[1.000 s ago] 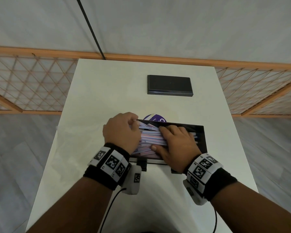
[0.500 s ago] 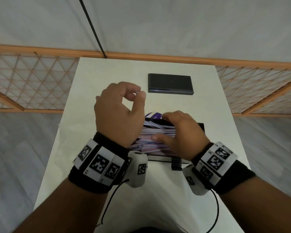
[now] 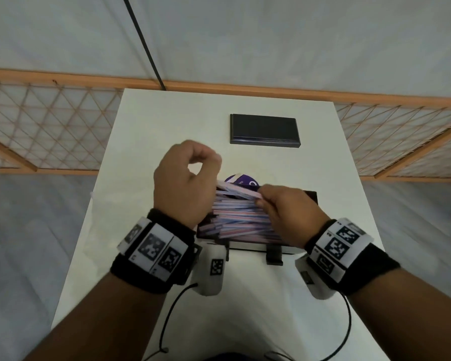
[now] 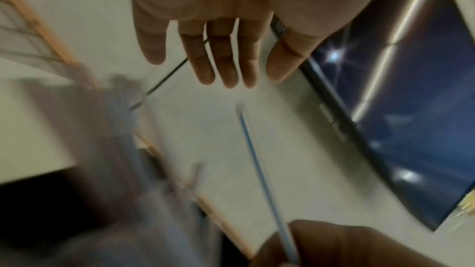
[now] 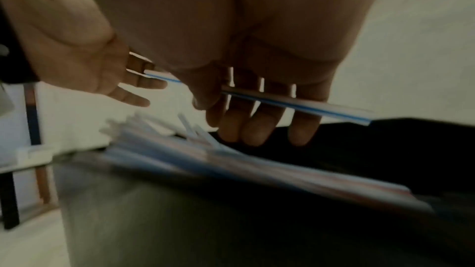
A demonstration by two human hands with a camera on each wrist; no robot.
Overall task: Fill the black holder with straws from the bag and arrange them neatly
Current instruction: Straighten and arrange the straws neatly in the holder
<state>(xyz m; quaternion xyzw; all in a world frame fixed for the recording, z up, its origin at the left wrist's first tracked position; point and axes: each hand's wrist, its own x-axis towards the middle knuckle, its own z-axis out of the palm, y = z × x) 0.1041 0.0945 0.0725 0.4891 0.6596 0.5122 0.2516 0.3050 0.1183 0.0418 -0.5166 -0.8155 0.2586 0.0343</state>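
The black holder (image 3: 311, 198) stands near the table's front edge, heaped with white straws (image 3: 235, 217) striped blue and red, lying lengthwise and uneven. My right hand (image 3: 261, 201) is over the pile's right half and pinches one blue-striped straw (image 5: 295, 103) between thumb and fingers, its left end raised. My left hand (image 3: 206, 162) hovers above the holder's left end. Its fingers are loosely curled and hold nothing; the left wrist view shows the fingers (image 4: 223, 62) hanging free. The pile (image 5: 231, 165) is blurred in the right wrist view.
A flat black lid (image 3: 264, 130) lies farther back on the white table (image 3: 167, 121). A purple-labelled item (image 3: 241, 181) shows just behind the holder, mostly hidden. Orange lattice railings run along the floor on both sides beyond the table edges.
My left hand has lifted off the straws at the holder's left end and risen. My right hand, earlier flat on the pile, now pinches a single straw and has raised it.
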